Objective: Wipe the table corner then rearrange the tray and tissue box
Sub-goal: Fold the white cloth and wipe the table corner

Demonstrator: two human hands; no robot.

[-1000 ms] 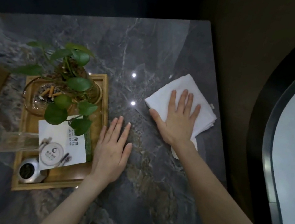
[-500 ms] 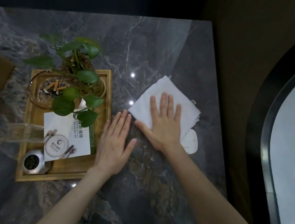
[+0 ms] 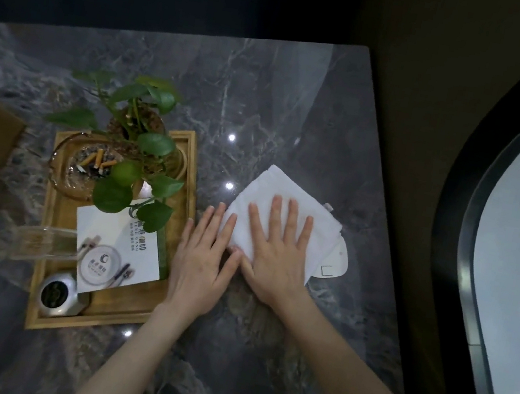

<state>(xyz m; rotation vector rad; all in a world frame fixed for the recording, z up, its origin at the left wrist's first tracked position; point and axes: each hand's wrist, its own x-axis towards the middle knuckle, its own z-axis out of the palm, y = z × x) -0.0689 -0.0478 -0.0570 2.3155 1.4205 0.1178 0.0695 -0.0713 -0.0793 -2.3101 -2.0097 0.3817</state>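
Two hands [image 3: 202, 263] [image 3: 275, 261] (both flat), one cloth [image 3: 325, 228], one tray [image 3: 101, 314]

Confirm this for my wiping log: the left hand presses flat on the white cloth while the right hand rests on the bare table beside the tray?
Hands swapped. The head view shows the right hand flat on the white cloth, the left hand on the table beside the tray.

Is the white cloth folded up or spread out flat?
Folded. The white cloth shows stacked layered edges along its right side, and the right hand presses flat on top of it.
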